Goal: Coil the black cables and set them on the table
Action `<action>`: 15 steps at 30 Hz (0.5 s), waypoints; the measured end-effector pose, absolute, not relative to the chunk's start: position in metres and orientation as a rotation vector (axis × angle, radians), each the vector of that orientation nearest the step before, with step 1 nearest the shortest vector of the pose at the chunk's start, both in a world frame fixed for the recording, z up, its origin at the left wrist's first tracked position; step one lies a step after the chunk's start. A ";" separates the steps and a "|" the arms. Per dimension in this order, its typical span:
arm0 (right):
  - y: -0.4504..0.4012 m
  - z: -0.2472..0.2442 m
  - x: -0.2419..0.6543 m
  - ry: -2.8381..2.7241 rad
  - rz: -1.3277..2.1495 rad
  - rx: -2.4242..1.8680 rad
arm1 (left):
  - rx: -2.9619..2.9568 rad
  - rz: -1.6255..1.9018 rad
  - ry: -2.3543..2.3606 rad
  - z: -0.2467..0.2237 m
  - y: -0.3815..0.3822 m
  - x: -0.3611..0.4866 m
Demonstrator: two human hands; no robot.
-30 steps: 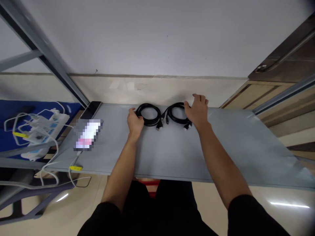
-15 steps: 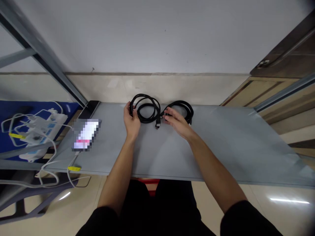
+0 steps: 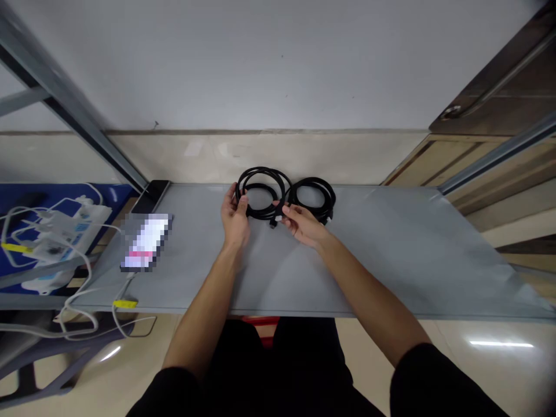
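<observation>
A coil of black cable [image 3: 264,170] is held on its left side by my left hand [image 3: 234,219], with the thumb and fingers closed around the loops. At the coil's lower right, my right hand [image 3: 306,225] pinches the cable close to its end. A black connector [image 3: 273,222] shows just left of my right fingertips, with a light-coloured connector end beside it. Just behind my right hand, a second black cable coil [image 3: 332,200] lies on the grey shelf [image 3: 391,249]. Its lower part is partly hidden by that hand.
On the left of the shelf lie a phone with a blurred screen [image 3: 147,240] and a dark phone [image 3: 150,196]. White charging wires run to a white power strip [image 3: 82,231] on a blue surface. Grey metal posts [image 3: 87,121] frame the shelf against a wall.
My right hand has moved left from between the coils and closed on the cable near the connector. The left coil is slightly raised or shifted in my left hand.
</observation>
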State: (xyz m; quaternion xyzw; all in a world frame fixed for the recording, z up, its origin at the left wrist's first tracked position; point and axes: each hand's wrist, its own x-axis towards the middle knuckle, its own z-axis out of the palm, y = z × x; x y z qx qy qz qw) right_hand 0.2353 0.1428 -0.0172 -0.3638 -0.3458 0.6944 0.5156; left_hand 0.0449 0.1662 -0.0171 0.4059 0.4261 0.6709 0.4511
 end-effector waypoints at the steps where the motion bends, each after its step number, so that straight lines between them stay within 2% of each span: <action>1: 0.142 -0.018 0.233 -0.840 1.650 -0.878 | 0.984 1.645 1.027 -0.017 0.165 0.047; 10: 0.146 -0.023 0.224 -0.772 1.250 -0.920 | 0.914 1.564 0.855 -0.012 0.144 0.081; 15: 0.134 -0.022 0.222 -1.075 1.085 -1.062 | 0.812 1.510 0.940 -0.004 0.141 0.080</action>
